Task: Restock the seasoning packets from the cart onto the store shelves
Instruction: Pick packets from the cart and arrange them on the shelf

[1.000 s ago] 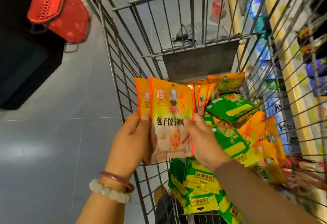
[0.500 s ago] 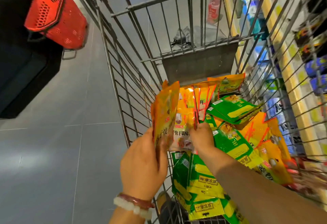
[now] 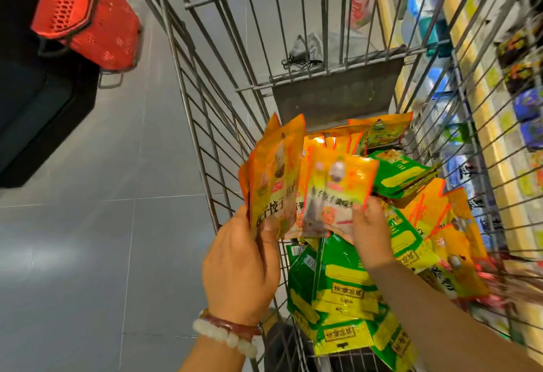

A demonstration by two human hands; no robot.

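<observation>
Over the wire cart (image 3: 205, 124), both hands' fingers grip orange packets (image 3: 276, 177) — green packets (image 3: 343, 283) beneath, red basket (image 3: 88, 16) left.

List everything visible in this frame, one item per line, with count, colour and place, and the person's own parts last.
cart: one, grey wire, centre
orange packets: small stack, held in left hand
orange packet: one, pinched by right hand
green packets: many, piled in cart
loose orange packets: several, cart's right side
basket: one, red, upper left
shelves: stocked, blurred, right
bracelets: two, white and reddish, left wrist
left hand: grips the stack
right hand: pinches one packet
</observation>
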